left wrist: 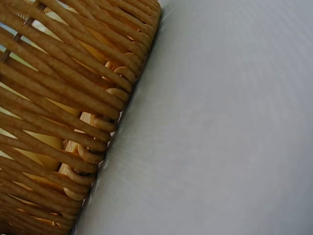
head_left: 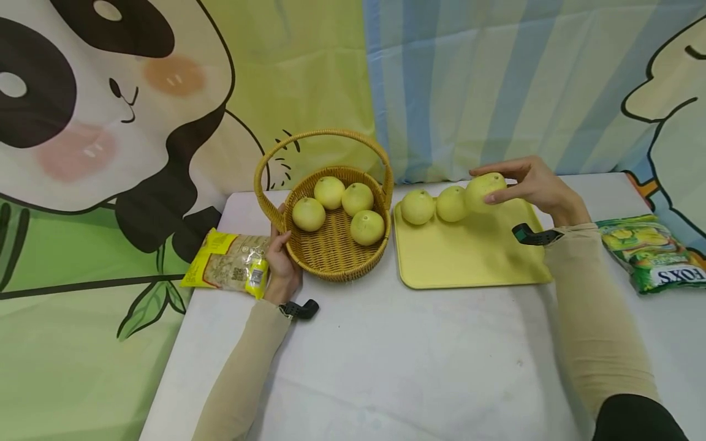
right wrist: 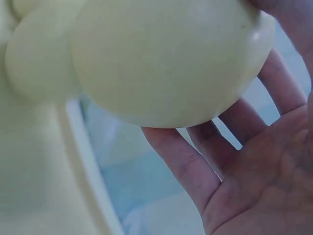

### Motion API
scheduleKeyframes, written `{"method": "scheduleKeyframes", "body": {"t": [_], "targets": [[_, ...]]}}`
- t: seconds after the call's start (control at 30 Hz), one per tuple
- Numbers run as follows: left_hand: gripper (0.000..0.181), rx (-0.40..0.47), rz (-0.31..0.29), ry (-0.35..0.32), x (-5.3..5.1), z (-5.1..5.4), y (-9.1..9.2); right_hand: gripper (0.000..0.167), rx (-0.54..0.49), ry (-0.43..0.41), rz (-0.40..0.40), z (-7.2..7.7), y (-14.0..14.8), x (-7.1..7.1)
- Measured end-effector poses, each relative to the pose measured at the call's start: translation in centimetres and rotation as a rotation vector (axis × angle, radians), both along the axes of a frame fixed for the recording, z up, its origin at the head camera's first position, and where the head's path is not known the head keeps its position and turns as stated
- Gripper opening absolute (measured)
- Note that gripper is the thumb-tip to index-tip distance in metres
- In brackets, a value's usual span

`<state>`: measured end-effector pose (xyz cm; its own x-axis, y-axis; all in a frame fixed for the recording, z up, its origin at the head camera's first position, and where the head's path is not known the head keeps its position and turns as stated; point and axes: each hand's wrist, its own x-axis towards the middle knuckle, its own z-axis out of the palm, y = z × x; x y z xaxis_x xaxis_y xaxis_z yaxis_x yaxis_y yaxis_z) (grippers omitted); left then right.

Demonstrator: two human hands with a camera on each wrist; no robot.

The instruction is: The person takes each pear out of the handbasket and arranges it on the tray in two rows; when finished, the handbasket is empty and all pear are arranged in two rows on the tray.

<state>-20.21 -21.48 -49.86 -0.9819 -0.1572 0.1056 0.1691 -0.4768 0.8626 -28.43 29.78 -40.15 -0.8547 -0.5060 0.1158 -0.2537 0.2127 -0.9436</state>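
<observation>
My right hand [head_left: 532, 187] pinches a round pale green fruit [head_left: 483, 191] between thumb and fingers, over the back of the yellow tray [head_left: 469, 263]. Seen in the right wrist view, the fingers curve along the smooth fruit [right wrist: 171, 63]. Two similar fruits, a left one [head_left: 417, 207] and a right one [head_left: 451, 204], sit at the tray's back left. My left hand [head_left: 284, 269] holds the left side of a woven basket [head_left: 331, 260], thumb near the rim. Several more such fruits [head_left: 366, 228] lie inside it. The left wrist view shows only the basket's weave [left wrist: 63, 98] and white tabletop.
A yellow-and-clear food packet [head_left: 226, 260] lies left of the basket, beside my left hand. At the far right, a green packet [head_left: 656, 254] lies past my right forearm. The basket's tall arched handle [head_left: 325, 133] stands up. A printed curtain [head_left: 469, 79] hangs behind the white table [head_left: 402, 355].
</observation>
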Motion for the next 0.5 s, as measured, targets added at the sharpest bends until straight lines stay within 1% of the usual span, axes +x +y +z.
{"method": "scheduleKeyframes", "body": {"t": [0.1,0.23,0.3,0.5], "targets": [[0.066,0.010,0.003,-0.004,0.0,0.0,0.0,0.054,0.051,-0.035,-0.045,-0.8,1.0,-0.2],[0.066,0.008,-0.007,-0.010,-0.2,-0.1,0.1,0.055,0.115,-0.100,-0.087,-2.0,2.3,-0.4],[0.066,-0.001,-0.010,-0.010,-0.2,-0.1,0.0,0.055,0.137,-0.130,-0.098,-2.5,2.7,-0.6],[0.066,-0.006,-0.001,-0.021,0.0,-0.1,-0.1,0.057,0.159,-0.173,-0.112,-4.0,3.1,-1.3]]}}
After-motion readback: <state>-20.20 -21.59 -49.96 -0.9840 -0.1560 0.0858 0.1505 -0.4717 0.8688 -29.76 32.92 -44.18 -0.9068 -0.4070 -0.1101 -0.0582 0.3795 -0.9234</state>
